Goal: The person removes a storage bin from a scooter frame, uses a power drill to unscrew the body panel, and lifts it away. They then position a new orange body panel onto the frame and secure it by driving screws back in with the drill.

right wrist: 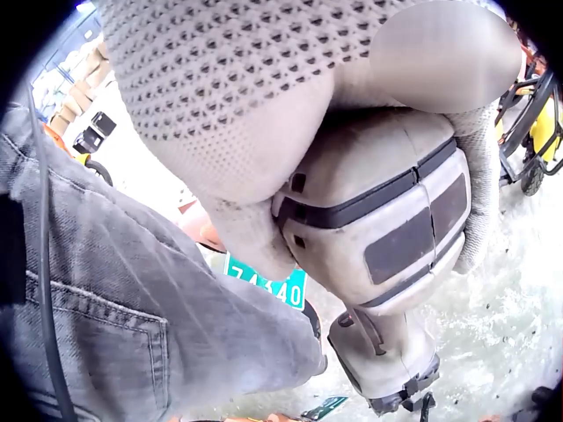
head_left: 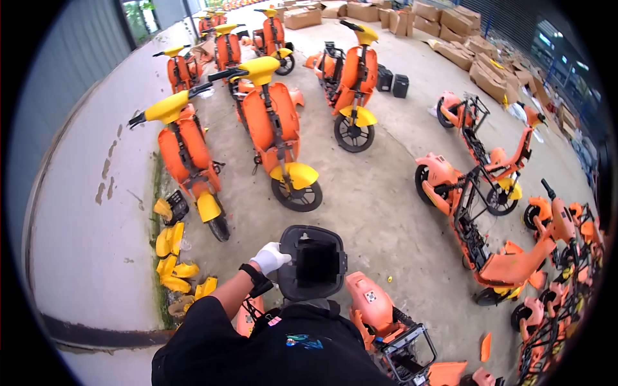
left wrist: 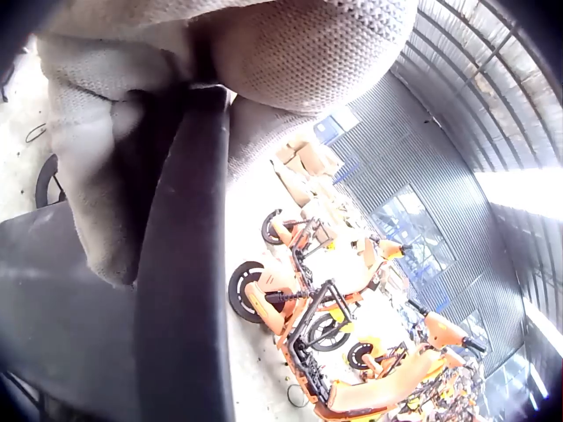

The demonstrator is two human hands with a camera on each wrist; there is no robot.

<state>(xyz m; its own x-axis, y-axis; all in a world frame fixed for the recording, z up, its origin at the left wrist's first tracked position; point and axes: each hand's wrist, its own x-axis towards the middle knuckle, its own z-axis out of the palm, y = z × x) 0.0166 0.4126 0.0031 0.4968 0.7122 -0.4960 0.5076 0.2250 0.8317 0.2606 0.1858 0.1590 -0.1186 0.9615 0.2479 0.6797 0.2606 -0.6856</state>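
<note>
A white-gloved left hand (head_left: 271,257) grips the left edge of a black, open box-like part (head_left: 290,283) in front of the body. In the left wrist view the gloved fingers (left wrist: 106,193) curl over the rim of that black part (left wrist: 189,281). The right hand does not show in the head view. Seen from the right wrist, the gloved right hand (right wrist: 237,114) is wrapped round a grey, worn power tool (right wrist: 352,176) beside a leg in grey jeans (right wrist: 97,308). The tool's lower part points down toward the floor.
Orange scooters with yellow fenders (head_left: 295,175) stand ahead and to the left. Stripped scooter frames (head_left: 470,222) are at the right. Yellow covers (head_left: 170,267) lie along the left strip, and an orange scooter body (head_left: 372,302) is close at the front. Cardboard boxes (head_left: 450,22) line the back.
</note>
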